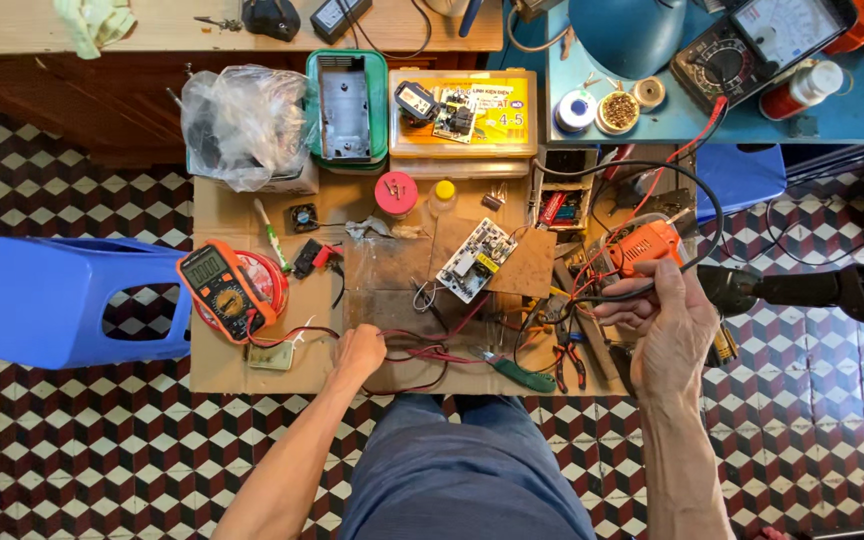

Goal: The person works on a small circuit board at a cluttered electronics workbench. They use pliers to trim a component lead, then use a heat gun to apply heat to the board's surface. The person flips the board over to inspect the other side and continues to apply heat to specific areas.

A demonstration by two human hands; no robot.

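Observation:
My left hand (360, 352) rests on the cardboard work surface (222, 365), fingers closed over red and black wires (422, 352) near the front edge. My right hand (667, 325) is raised at the right and grips a black cable (697, 190) that loops back toward the far table. An orange tool (650, 244) sits just above its fingers. A white circuit board (476, 260) lies in the middle on a brown board. An orange multimeter (220, 288) lies to the left of my left hand.
A blue plastic stool (42, 300) stands at the left. A yellow parts box (464, 115), a green tray (347, 105) and a plastic bag (242, 120) line the back. Pliers (567, 360) and a green-handled tool (522, 375) lie in front. A blue lamp (627, 30) and an analogue meter (752, 45) sit on the blue table.

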